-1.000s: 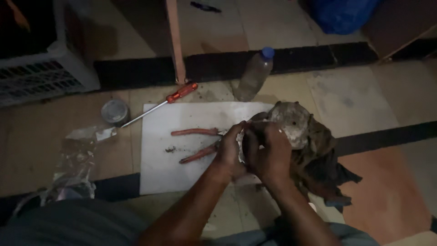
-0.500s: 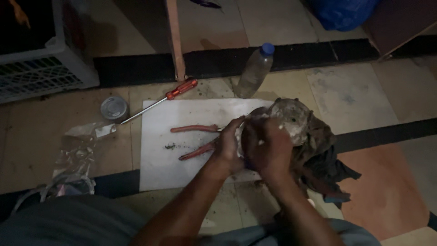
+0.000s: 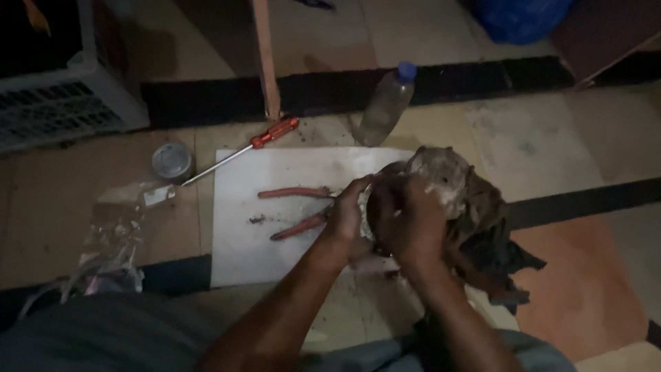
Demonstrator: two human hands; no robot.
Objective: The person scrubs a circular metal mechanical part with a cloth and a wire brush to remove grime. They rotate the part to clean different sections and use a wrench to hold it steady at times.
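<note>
My left hand [image 3: 348, 219] and my right hand [image 3: 410, 220] are pressed together around a small pale part between them, mostly hidden by the fingers. Just behind the right hand sits a dirty grey round metal piece [image 3: 444, 172] resting on a dark crumpled rag [image 3: 485, 238]. Red-handled pliers [image 3: 296, 207] lie on the white board [image 3: 255, 248] just left of my left hand, handles spread apart.
A red-handled screwdriver [image 3: 241, 150] lies at the board's far left corner, next to a small round tin [image 3: 171, 161]. A plastic bottle with blue cap [image 3: 385, 107] stands behind. Crumpled clear plastic [image 3: 113, 241] lies left; a white crate [image 3: 62, 103] and wooden post [image 3: 265, 62] stand beyond.
Both hands stayed clasped over the small part, with the fingers shifting slightly. The view drifted a little; nothing else moved.
</note>
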